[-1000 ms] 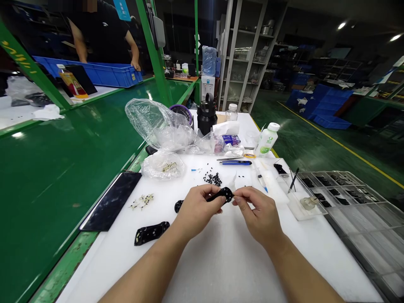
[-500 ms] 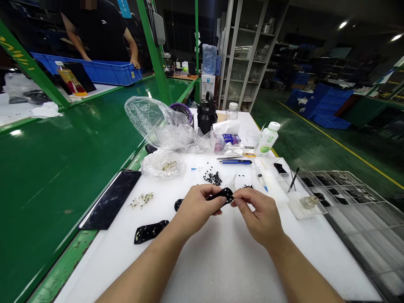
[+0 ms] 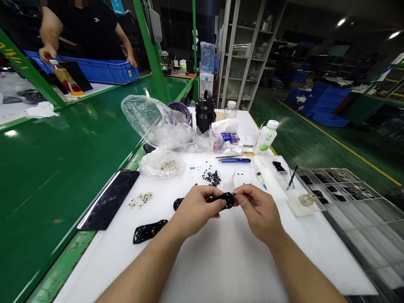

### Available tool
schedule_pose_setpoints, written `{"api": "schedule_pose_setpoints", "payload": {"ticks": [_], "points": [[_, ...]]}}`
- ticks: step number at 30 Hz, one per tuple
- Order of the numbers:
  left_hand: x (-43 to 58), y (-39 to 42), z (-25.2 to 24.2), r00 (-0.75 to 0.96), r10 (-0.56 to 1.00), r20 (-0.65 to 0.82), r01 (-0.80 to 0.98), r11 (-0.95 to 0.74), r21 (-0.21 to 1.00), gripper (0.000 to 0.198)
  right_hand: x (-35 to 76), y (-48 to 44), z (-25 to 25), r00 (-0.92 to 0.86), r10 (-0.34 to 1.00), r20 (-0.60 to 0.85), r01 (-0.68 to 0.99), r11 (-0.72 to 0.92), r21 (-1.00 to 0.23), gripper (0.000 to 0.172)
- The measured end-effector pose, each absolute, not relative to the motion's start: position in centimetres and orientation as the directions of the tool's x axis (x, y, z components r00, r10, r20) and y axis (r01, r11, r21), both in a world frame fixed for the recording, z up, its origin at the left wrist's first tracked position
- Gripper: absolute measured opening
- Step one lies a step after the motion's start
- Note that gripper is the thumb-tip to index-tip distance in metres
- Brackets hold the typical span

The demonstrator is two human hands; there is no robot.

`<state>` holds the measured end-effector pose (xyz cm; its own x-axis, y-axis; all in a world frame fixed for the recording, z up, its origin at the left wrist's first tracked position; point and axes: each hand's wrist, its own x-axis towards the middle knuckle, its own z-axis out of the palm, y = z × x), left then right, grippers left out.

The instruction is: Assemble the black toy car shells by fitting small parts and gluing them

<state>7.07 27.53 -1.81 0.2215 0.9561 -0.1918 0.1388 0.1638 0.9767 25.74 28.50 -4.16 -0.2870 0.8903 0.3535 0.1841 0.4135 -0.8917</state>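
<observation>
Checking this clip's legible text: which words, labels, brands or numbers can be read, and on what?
Yellow lettering on the green post: too blurred to read.
Green print on the white plastic bottle: too small to read.
Label on the blue-and-purple packet: too small to read.
Blue hanging sign: too blurred to read.

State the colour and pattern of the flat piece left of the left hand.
The flat piece is black with white patches, clearest in the head view.

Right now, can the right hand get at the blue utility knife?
Likely yes, once the right hand leaves the black part held in the left hand; the way to the blue utility knife looks free, with the syringe and white pointed piece either side of its path.
</observation>
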Motion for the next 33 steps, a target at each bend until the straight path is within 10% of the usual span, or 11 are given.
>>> {"api": "schedule_pose_setpoints", "payload": {"ticks": [33], "points": [[6.54, 27.56, -1.32, 0.326, 0.922, -0.208, 0.203, 0.147, 0.968, 0.015, 26.31, 28.63, -3.75, -0.415, 0.754, 0.509, 0.246, 0.632, -0.735, 0.013]]}}
